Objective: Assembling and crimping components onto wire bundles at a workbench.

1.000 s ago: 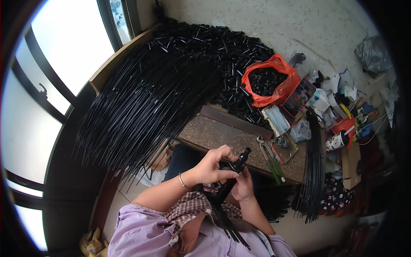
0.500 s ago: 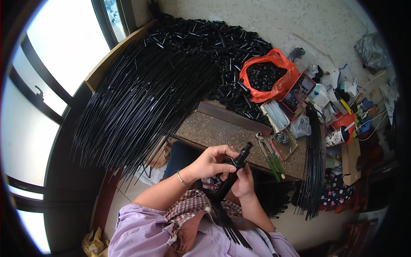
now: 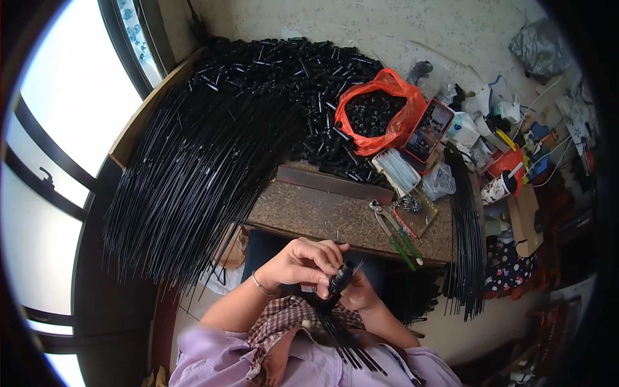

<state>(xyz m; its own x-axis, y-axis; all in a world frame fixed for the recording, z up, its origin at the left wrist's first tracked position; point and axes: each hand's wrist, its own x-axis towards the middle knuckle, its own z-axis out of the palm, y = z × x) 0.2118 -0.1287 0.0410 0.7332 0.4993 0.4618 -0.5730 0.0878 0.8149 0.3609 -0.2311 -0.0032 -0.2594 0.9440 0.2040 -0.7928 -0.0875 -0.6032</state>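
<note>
Low in the middle, in front of my body, is a black tubular piece [image 3: 341, 278] with a bundle of thin black rods [image 3: 348, 342] running down from it toward my lap. My left hand [image 3: 302, 263] comes at it from the left, thumb and fingers closed on its upper part. From the right, my right hand [image 3: 358, 293] grips the same piece, its fingers partly hidden behind it. A short thin strand sticks up beside the piece's open top end. I cannot make out how the rods join it.
Long black rods [image 3: 187, 187] cover the table's left side, with short black tubes [image 3: 277, 64] heaped behind. A red plastic bag [image 3: 412, 106] of small black parts, a phone [image 3: 429, 132], green-handled pliers [image 3: 396, 235] and a metal bar [image 3: 329, 184] lie on the speckled tabletop [image 3: 296, 216].
The tubular piece has dropped lower and left, and its top end now tips toward me. Both hands moved with it, keeping hold. The whole view has shifted slightly.
</note>
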